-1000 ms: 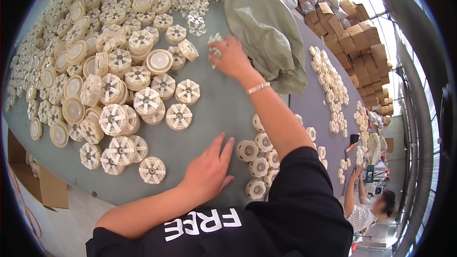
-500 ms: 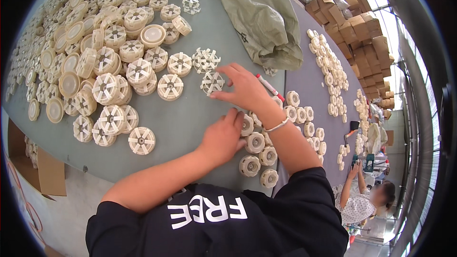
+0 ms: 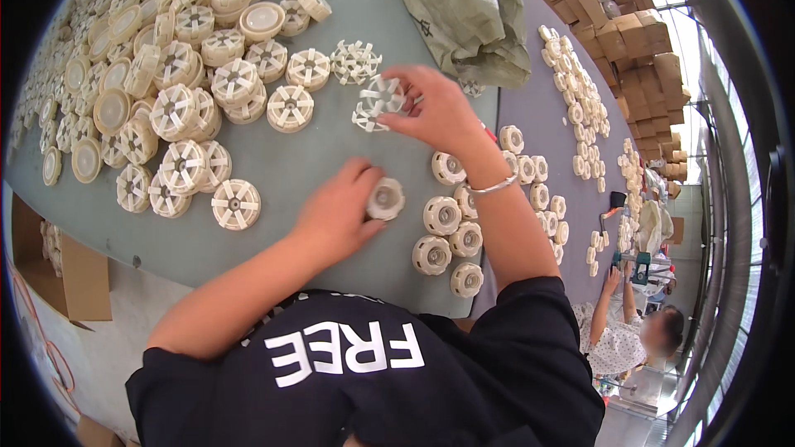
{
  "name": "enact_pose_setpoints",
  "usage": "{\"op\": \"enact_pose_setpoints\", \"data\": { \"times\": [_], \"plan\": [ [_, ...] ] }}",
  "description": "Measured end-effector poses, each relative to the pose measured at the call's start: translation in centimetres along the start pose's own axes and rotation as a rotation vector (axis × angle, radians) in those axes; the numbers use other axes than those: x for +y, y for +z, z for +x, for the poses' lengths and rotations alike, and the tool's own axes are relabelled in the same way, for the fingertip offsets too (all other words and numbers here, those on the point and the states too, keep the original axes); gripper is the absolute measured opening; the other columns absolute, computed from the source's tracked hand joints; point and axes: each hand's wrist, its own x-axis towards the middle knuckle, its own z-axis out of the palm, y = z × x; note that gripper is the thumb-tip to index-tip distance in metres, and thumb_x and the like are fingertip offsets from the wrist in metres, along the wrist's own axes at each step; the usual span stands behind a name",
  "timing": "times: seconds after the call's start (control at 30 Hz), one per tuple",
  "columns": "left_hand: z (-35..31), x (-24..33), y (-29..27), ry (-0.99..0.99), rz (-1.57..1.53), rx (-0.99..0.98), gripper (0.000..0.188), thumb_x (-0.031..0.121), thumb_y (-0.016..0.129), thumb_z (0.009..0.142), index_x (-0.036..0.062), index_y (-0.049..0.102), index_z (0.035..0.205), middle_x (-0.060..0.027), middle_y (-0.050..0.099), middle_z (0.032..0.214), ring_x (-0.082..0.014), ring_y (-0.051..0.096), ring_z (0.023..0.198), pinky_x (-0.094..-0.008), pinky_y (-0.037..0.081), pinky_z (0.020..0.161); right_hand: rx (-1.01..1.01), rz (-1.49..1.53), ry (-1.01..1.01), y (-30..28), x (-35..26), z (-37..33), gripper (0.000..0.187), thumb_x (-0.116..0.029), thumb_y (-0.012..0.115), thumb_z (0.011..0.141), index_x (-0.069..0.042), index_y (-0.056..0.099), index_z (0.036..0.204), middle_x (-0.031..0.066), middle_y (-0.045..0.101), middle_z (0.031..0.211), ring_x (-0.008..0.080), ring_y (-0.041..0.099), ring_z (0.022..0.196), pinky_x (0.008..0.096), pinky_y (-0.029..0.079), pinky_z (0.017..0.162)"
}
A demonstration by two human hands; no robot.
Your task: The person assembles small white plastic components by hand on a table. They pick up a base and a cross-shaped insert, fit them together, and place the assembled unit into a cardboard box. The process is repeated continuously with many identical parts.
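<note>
My left hand (image 3: 335, 203) is closed on a round cream plastic cap (image 3: 387, 199), gripping it by its side just above the green table (image 3: 331, 269). Between thumb and fingers of my right hand (image 3: 431, 108) is a thin white spoked plastic insert (image 3: 384, 93), tilted up off the table. Under it, partly covered, lies a second white spoked insert (image 3: 364, 118). Another group of loose white inserts (image 3: 356, 63) sits just beyond. Beside my right forearm stand several cream caps (image 3: 441, 215) with round recesses facing up.
A large heap of cream round parts (image 3: 195, 25) covers the left and far table. A grey-green sack (image 3: 464, 16) lies at the back. Rows of caps (image 3: 571, 91) stand on the grey table to the right, where a person (image 3: 621, 335) works. An open carton (image 3: 70, 269) stands lower left.
My left hand has drawn back to the left with a cap taken from the group. My right hand has closed on a white insert and raised it. The view has shifted slightly.
</note>
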Motion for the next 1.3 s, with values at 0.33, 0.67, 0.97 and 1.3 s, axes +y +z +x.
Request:
{"op": "enact_pose_setpoints", "data": {
  "times": [0.33, 0.67, 0.97, 1.3],
  "plan": [
    [-7.6, -0.7, -5.7, -0.219, -0.176, 0.045, 0.089, 0.009, 0.095, 0.071, 0.0116, 0.059, 0.153, -0.0078, 0.059, 0.139, -0.0132, 0.062, 0.078, -0.0266, 0.056, 0.069, -0.2, 0.338, -0.045, 2.3, -5.4, -8.6, 0.06, -0.008, 0.092, 0.077, -0.01, 0.073, 0.134, 0.0065, 0.071, 0.122, 0.0148, 0.066, 0.085, 0.0283, 0.058, 0.07],
    [-7.7, -0.9, -6.2, -0.244, -0.351, 0.077, 0.073, 0.013, 0.087, 0.087, 0.0056, 0.056, 0.153, -0.009, 0.062, 0.141, -0.0117, 0.062, 0.082, -0.0263, 0.056, 0.07, -0.22, 0.199, -0.321, 4.2, -7.6, -8.4, 0.06, -0.008, 0.089, 0.078, -0.009, 0.072, 0.136, 0.0084, 0.068, 0.13, 0.0291, 0.072, 0.101, 0.0387, 0.061, 0.086],
    [-7.3, -1.0, -6.1, -0.252, -0.33, 0.046, 0.074, 0.005, 0.084, 0.085, 0.0077, 0.056, 0.154, -0.008, 0.06, 0.142, -0.0139, 0.061, 0.08, -0.0286, 0.055, 0.073, -0.328, 0.25, -0.21, 6.0, -7.4, -8.7, 0.055, -0.019, 0.087, 0.083, -0.007, 0.068, 0.133, 0.0088, 0.065, 0.128, 0.0328, 0.07, 0.109, 0.0446, 0.06, 0.09],
    [-5.3, 0.3, -11.8, -0.143, -0.005, 0.445, 0.074, 0.006, 0.092, 0.074, 0.0105, 0.067, 0.144, -0.0045, 0.066, 0.137, -0.0109, 0.057, 0.072, -0.0266, 0.053, 0.064, 0.146, -0.143, -0.155, 4.2, -0.9, -3.6, 0.06, -0.035, 0.089, 0.086, -0.006, 0.069, 0.135, 0.0126, 0.069, 0.133, 0.0374, 0.068, 0.116, 0.0445, 0.056, 0.102]
  ]
}}
